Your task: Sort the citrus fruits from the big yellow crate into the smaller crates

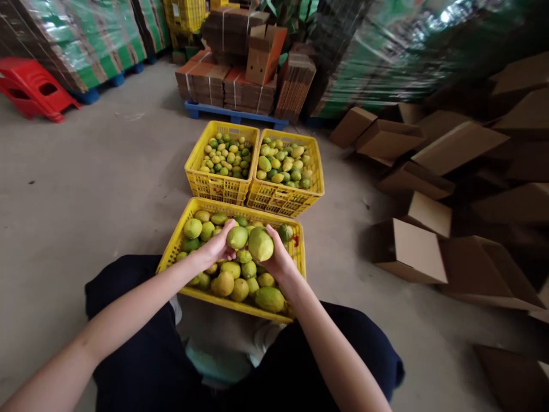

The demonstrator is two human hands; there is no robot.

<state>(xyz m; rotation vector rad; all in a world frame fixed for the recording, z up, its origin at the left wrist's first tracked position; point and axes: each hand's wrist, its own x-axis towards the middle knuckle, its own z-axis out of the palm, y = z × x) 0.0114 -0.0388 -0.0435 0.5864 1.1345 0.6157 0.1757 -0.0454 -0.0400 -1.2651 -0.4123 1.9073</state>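
Floor: grey concrete, boxes around.
Hands: left hand [217, 247] fingers wrap a small fruit [237, 237]; right hand [278, 260] fingers wrap a big fruit [260, 244].
Progress: near crate [171, 252] is full of fruit; 2 far crates [257, 194] partly filled, so lots seems left.

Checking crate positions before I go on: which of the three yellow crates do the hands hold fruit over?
The nearest yellow crate, alone at the person's knees; the other two sit side by side beyond it.

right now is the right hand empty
No, the right hand holds a large green fruit above the near yellow crate.
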